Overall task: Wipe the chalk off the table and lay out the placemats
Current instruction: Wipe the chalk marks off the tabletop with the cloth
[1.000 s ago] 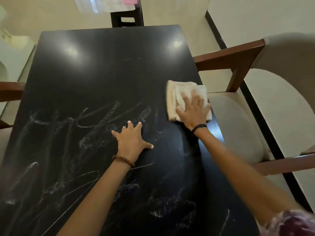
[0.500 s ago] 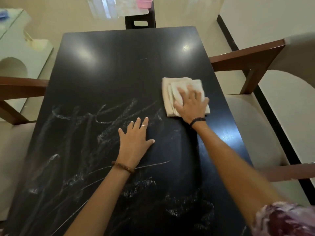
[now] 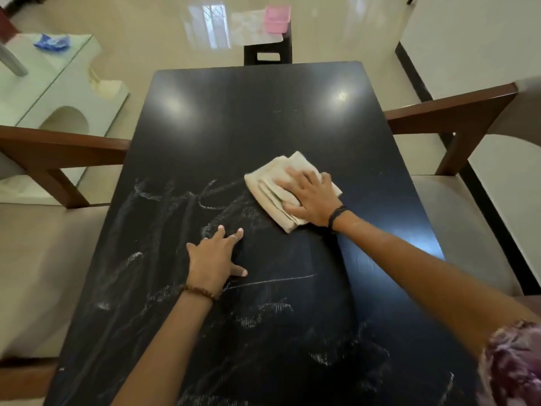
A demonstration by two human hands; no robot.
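Observation:
A black table (image 3: 251, 124) fills the view, its near half covered in white chalk scribbles (image 3: 158, 200). A folded beige cloth (image 3: 272, 186) lies on the table right of centre. My right hand (image 3: 310, 197) presses flat on the cloth with straight fingers. My left hand (image 3: 216, 259) rests flat on the tabletop nearer to me, fingers spread, among the chalk marks. The far half of the table shows almost no chalk. No placemats are on the table.
Wooden-armed chairs with beige seats stand at the left (image 3: 52, 148) and right (image 3: 456, 112) sides. A dark chair back (image 3: 268, 52) is at the far end, with a pink box (image 3: 277, 19) and a pale sheet beyond. A glass table (image 3: 35, 83) stands far left.
My right hand has slid the cloth leftward and slightly toward me across the table. My left hand has stayed flat on the table.

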